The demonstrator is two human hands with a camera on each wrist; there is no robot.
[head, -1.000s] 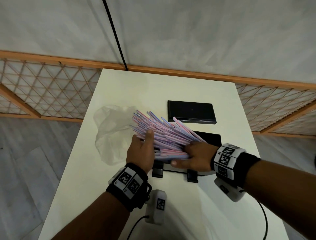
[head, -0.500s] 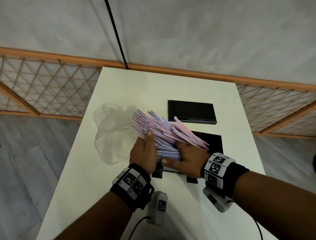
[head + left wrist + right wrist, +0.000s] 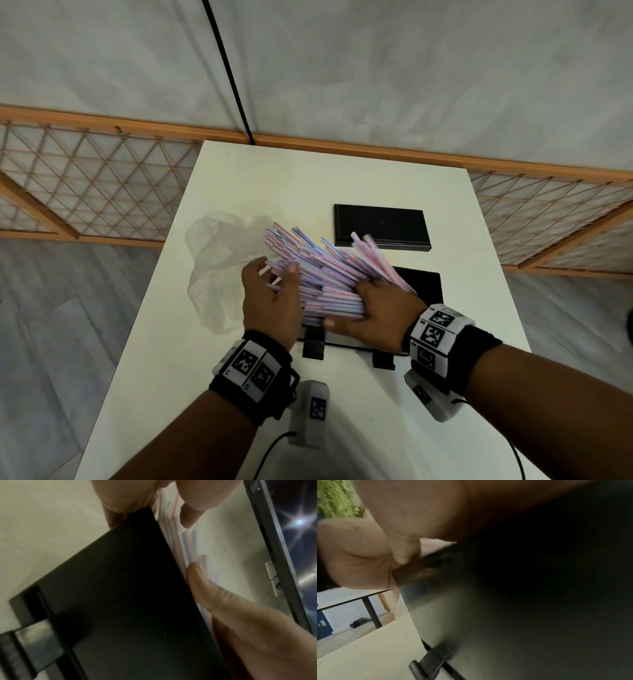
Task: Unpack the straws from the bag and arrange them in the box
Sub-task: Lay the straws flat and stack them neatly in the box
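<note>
A fanned bundle of pink, blue and white straws (image 3: 329, 274) hangs over the open black box (image 3: 423, 286) in the middle of the white table. My right hand (image 3: 373, 308) grips the bundle's near ends from the right, thumb underneath. My left hand (image 3: 270, 298) holds the left side, thumb on top and fingers spread beneath. In the left wrist view the straws (image 3: 187, 545) sit between thumb and fingers, against the box's dark wall (image 3: 120, 588). The right wrist view shows mostly the box side (image 3: 522, 615) and a bit of the straws (image 3: 435, 545). The box's inside is hidden.
The empty clear plastic bag (image 3: 219, 267) lies crumpled left of the hands. The box's black lid (image 3: 382, 224) lies flat farther back. Two black clasps (image 3: 313, 346) stick out at the box's front. A grey tagged device (image 3: 313, 411) with a cable sits near the table's front edge.
Both hands have shifted the bundle slightly. The left hand's fingers have spread wider under the straws, and the straws fan out more toward the lid.
</note>
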